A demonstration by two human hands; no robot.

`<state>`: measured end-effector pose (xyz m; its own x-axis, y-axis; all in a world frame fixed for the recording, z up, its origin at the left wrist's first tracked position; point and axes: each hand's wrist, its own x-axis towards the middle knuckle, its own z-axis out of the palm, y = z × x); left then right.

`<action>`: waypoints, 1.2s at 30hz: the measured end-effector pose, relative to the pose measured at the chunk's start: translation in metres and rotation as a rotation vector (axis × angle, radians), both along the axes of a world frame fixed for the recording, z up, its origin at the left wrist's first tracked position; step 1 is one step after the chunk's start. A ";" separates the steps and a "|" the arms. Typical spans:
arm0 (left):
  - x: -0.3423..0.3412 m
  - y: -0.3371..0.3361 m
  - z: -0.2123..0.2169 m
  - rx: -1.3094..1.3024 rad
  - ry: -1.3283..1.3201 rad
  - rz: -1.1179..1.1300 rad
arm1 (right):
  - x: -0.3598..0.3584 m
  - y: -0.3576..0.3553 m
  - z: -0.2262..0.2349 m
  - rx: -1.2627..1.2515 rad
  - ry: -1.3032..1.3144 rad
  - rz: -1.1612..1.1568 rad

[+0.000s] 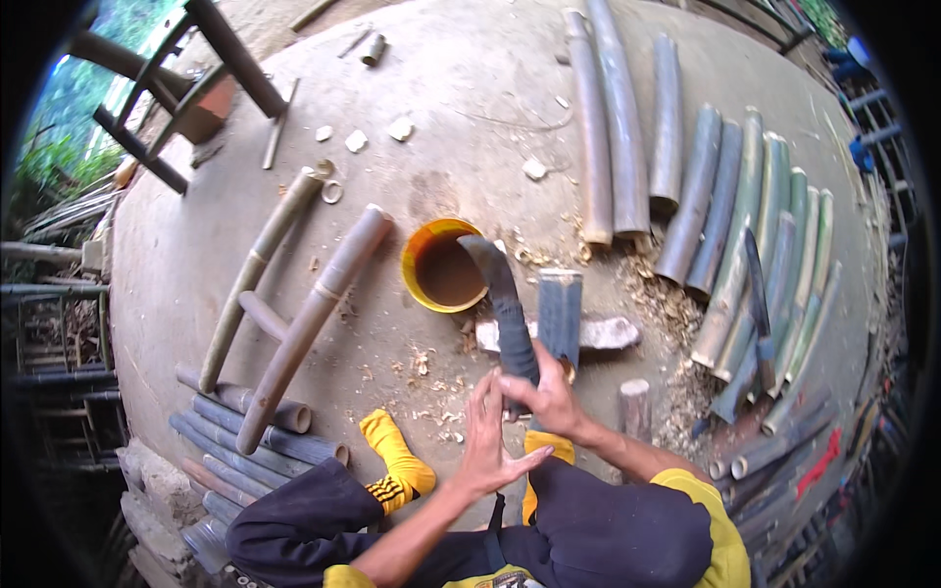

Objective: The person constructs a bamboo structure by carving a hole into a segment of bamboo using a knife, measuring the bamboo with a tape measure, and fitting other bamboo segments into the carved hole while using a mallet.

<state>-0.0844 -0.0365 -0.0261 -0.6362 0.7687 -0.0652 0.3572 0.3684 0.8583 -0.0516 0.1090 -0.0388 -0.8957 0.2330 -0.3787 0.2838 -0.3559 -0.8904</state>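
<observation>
- Head view looks down on a person seated on a bare concrete floor (196, 255) strewn with wood chips, legs in dark trousers and yellow socks stretched forward.
- Right hand (545, 396) is closed around the handle of a large curved machete (502, 294), whose dark blade rises away from the body, its tip over the rim of the bowl.
- Left hand (487, 441) is open, fingers spread and palm turned toward the right hand, just beside the machete handle; whether it touches the handle cannot be told.
- A short split bamboo piece (560, 314) stands upright just right of the blade, on a flat stone block (608, 333) in front of the hands.
- A yellow bowl (420, 257) holding brown liquid sits just beyond the stone, toward the middle of the floor.
- Two long bamboo poles (314, 314) lie slantwise on the left part of the floor.
- Rows of split bamboo slats (755, 245) lie side by side along the right edge of the floor.
- A bundle of short bamboo tubes (245, 441) lies at the lower left, near the left foot.
- A short wooden stump (635, 404) stands just right of the right wrist.
</observation>
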 end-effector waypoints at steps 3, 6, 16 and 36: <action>0.025 -0.021 -0.014 -0.045 -0.359 0.413 | -0.058 0.019 -0.006 -0.334 -0.158 0.005; 0.038 -0.027 -0.041 -0.058 -0.662 0.542 | -0.084 0.035 -0.061 -0.708 -0.381 -0.015; 0.029 0.002 -0.034 0.168 -1.479 0.073 | 0.103 0.007 0.001 0.464 -0.044 -0.084; 0.059 0.108 -0.097 0.676 -1.956 0.536 | 0.072 0.139 0.002 1.582 -0.082 0.739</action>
<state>-0.0252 0.0715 -0.1227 -0.2178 0.7650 -0.6061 -0.9366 -0.3385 -0.0906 0.0204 0.2483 -0.0366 -0.9666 -0.0227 -0.2552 0.0292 0.9798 -0.1978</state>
